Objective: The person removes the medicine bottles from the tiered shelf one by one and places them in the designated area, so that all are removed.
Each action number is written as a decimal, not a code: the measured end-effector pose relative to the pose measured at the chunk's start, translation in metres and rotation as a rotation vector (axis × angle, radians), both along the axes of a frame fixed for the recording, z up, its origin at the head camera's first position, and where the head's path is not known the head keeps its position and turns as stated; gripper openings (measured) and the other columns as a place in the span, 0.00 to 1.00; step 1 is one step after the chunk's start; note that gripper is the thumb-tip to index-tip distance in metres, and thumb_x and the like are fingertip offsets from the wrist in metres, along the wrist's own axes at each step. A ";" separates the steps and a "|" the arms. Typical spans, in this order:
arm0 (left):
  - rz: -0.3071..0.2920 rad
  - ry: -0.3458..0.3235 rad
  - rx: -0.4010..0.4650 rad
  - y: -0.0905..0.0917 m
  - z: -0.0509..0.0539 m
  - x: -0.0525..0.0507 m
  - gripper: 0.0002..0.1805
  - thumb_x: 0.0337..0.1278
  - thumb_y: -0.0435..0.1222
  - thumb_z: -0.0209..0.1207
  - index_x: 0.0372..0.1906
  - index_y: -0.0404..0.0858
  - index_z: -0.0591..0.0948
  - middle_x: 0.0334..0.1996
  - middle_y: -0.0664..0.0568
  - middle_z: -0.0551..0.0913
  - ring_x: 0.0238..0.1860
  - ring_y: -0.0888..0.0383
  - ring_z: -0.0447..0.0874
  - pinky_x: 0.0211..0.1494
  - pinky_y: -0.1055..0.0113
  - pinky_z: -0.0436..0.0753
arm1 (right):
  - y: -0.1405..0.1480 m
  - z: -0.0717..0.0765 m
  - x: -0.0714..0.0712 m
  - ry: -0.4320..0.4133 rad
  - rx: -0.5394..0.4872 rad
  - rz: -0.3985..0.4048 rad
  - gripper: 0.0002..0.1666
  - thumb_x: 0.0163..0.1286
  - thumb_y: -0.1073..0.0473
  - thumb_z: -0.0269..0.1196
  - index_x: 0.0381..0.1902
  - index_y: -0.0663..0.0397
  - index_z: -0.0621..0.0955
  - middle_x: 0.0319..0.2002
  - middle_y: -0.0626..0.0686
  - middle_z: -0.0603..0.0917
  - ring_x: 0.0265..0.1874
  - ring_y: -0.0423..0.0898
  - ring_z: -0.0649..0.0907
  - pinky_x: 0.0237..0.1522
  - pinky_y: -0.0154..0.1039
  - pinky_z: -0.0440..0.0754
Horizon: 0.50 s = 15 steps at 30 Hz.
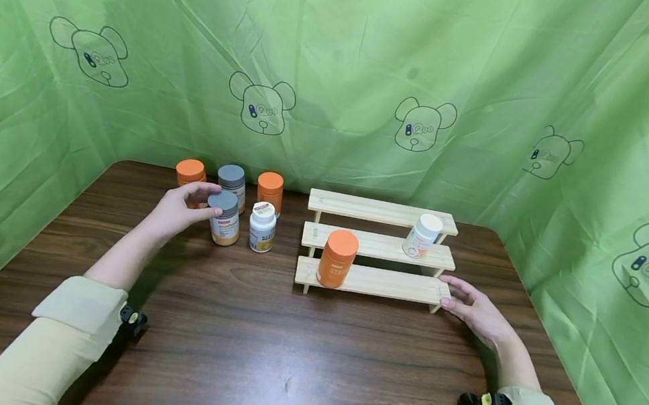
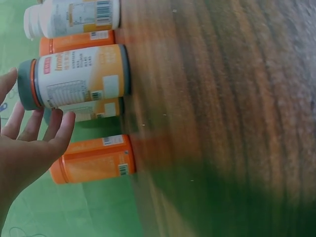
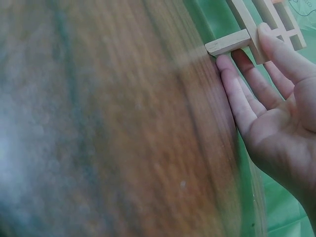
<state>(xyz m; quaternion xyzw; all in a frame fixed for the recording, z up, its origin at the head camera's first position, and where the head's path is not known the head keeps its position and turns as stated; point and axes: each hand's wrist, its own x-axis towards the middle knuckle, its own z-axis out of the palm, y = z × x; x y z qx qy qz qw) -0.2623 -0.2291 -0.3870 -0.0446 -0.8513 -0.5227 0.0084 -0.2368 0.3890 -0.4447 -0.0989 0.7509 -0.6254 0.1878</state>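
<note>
My left hand (image 1: 177, 211) reaches around the grey lid of a white-and-yellow supplement bottle (image 1: 225, 227). Its thumb is in front of the lid and its fingers are behind; firm contact cannot be told. The bottle stands upright on the table. Over at the right, my right hand (image 1: 478, 312) holds the end of the lowest step of a three-tier wooden stand (image 1: 387, 283), thumb and fingers on either side of the plank (image 3: 247, 24). An orange bottle (image 1: 337, 261) stands on the lowest step, and a white bottle (image 1: 422, 236) on the middle one.
Beside the left hand is a small white bottle (image 1: 262, 227). Behind stand another grey-lidded bottle (image 1: 232, 181) and two orange bottles, one at the left (image 1: 190, 171) and one nearer the stand (image 1: 270, 189). Green cloth (image 1: 341, 63) surrounds the dark wooden table (image 1: 282, 346).
</note>
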 end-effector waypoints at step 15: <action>-0.022 0.025 0.006 0.007 0.030 0.010 0.32 0.57 0.44 0.63 0.65 0.42 0.67 0.65 0.45 0.69 0.66 0.46 0.64 0.64 0.48 0.66 | -0.001 0.001 0.001 0.000 0.000 0.003 0.34 0.70 0.68 0.55 0.69 0.67 0.55 0.51 0.44 0.77 0.49 0.34 0.79 0.50 0.28 0.78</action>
